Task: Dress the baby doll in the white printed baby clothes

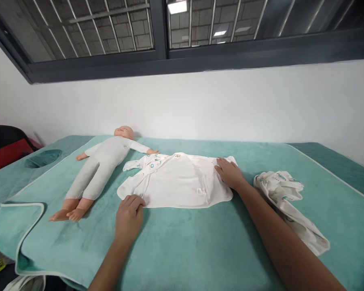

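A white baby shirt (pixel 172 182) with a small printed pattern on one sleeve is spread out on the green cover (pixel 182 242). At its lower left corner, my left hand (pixel 130 214) has its fingers curled over the hem, closed on the cloth. My right hand (pixel 229 173) lies with fingers flat on the upper right part of the shirt, where the other sleeve appears folded in. Left of the shirt, a baby doll (pixel 100 165) in a pale bodysuit lies on its back, one hand near the patterned sleeve.
To the right of my right forearm lies a crumpled white patterned garment (pixel 286 202). The cover's edge is folded at the left (pixel 24 218). A black and red object (pixel 9 145) stands at far left. Behind is a white wall (pixel 185 109) below a barred window (pixel 160 36).
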`<state>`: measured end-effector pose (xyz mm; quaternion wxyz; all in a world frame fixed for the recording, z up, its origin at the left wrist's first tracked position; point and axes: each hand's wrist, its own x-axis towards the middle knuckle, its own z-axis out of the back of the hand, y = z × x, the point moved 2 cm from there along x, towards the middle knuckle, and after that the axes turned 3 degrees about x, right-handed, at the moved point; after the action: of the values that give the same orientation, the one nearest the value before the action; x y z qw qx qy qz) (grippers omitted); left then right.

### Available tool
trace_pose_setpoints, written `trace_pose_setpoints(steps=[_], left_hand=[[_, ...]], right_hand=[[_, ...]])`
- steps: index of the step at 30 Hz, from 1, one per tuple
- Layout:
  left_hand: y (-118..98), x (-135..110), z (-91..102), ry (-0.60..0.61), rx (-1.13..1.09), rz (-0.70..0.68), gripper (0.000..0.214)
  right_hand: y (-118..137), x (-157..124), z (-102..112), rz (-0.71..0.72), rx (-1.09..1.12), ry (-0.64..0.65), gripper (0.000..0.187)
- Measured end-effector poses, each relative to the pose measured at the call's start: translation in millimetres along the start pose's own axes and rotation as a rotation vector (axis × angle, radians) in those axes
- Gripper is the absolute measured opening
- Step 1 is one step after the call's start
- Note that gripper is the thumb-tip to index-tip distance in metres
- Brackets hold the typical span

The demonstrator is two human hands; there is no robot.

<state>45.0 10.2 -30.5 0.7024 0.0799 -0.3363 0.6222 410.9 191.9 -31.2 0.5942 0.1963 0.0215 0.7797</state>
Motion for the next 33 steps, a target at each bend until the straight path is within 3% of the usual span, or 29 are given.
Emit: trace_pose_setpoints(steps=[2, 5, 7, 9, 19, 23, 29, 31, 33], left_hand=[[-0.4, 0.3, 0.6, 0.000, -0.004, 0.002, 0.024], [-1.0, 0.7, 1.6, -0.014, -0.009, 0.001, 0.023], [-1.1, 0.8, 2.1, -0.023, -0.009, 0.004, 0.023], [-1.0, 0.8, 2.3, -0.024, -0.009, 0.010, 0.024], [1.0, -0.1, 1.0, 0.003, -0.045, 0.041, 0.024], [-0.5, 0.1, 2.9, -0.001, -0.052, 0.046, 0.023], [0.5, -0.2, 1.9, 0.008, -0.058, 0.052, 0.024], [1.7, -0.5, 0.7, 0.011, -0.059, 0.057, 0.024], [2.3, -0.6, 0.0, 0.014, -0.057, 0.058, 0.024]], right_hand=[[-14.6, 1.4, 7.5, -0.072, 0.005, -0.097, 0.043], [-36.6, 1.2, 21.8, -0.320, 0.084, -0.308, 0.040], [-47.2, -0.3, 25.0, -0.487, 0.210, -0.334, 0.037], [-52.6, -1.4, 23.5, -0.558, 0.322, -0.301, 0.036], [-53.8, 0.0, 24.7, -0.469, 0.489, -0.338, 0.037], [-57.1, -0.9, 25.3, -0.494, 0.393, -0.368, 0.037], [-57.3, -4.2, 22.2, -0.527, 0.225, -0.299, 0.033], [-49.9, -6.0, 26.5, -0.488, 0.175, -0.322, 0.037], [-35.2, -6.9, 31.6, -0.351, 0.119, -0.368, 0.039]])
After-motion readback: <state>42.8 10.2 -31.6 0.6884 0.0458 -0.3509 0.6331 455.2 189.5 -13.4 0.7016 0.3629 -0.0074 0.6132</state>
